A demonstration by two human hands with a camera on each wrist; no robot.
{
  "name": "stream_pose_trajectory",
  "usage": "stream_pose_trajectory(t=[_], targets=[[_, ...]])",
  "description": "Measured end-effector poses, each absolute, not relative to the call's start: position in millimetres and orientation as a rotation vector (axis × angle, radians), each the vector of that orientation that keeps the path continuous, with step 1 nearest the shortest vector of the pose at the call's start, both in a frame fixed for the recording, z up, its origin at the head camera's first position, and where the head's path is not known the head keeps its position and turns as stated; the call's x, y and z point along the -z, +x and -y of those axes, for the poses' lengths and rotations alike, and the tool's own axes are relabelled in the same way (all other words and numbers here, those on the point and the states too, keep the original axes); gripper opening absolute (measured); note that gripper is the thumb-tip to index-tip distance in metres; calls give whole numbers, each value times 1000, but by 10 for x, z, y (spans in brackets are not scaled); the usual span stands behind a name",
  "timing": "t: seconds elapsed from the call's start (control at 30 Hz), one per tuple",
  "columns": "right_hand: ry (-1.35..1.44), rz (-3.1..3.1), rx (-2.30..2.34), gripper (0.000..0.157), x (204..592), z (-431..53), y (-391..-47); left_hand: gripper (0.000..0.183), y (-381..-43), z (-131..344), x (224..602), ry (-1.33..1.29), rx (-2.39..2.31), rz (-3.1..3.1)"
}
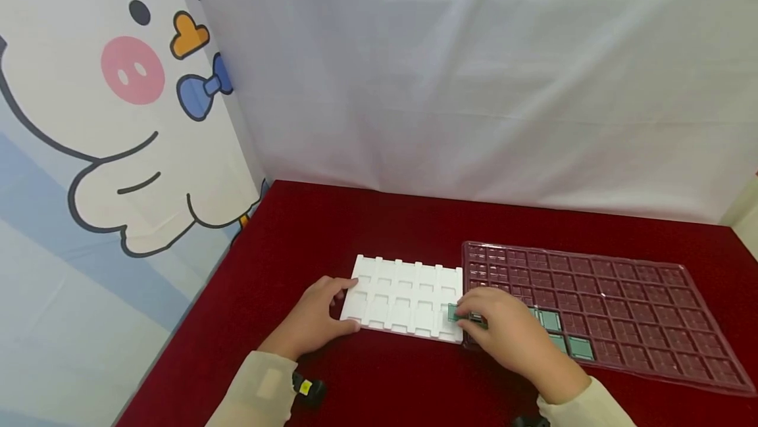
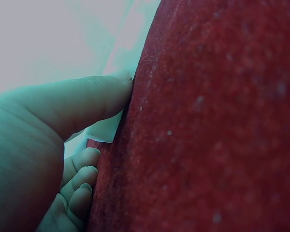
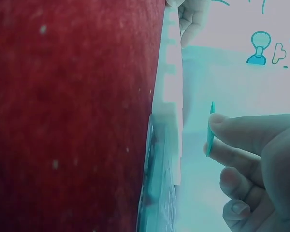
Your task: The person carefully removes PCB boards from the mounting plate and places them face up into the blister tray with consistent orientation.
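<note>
A white plastic tray (image 1: 393,297) with rows of shallow pockets lies on the red cloth. At its left end my left hand (image 1: 316,314) grips it, thumb at the near corner and index finger on the left edge; the thumb (image 2: 96,96) lies along the tray's side in the left wrist view. My right hand (image 1: 509,325) pinches a thin green square piece (image 1: 453,312) between thumb and fingertips, over the white tray's right end. Seen edge-on in the right wrist view, the green piece (image 3: 210,130) stands above the tray's surface.
To the right, a clear compartmented tray (image 1: 622,302) sits against the white tray's right end. Several green squares (image 1: 581,348) lie in its near left compartments, partly hidden by my right hand. White cloth (image 1: 503,85) hangs behind the table; a cartoon-printed panel (image 1: 118,150) stands left.
</note>
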State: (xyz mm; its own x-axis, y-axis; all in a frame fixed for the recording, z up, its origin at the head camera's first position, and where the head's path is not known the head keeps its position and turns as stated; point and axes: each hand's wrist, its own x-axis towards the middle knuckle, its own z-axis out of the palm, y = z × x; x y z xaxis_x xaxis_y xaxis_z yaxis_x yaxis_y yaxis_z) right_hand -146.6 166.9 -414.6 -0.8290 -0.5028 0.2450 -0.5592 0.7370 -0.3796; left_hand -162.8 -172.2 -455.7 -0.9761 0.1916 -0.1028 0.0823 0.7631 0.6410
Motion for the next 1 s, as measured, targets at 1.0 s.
stream_pose_trajectory(t=[1.0], targets=[[800,2816,-586,17,4136,-2037,-1377,73,-1609,1719,4554,198,-1003,-2795]])
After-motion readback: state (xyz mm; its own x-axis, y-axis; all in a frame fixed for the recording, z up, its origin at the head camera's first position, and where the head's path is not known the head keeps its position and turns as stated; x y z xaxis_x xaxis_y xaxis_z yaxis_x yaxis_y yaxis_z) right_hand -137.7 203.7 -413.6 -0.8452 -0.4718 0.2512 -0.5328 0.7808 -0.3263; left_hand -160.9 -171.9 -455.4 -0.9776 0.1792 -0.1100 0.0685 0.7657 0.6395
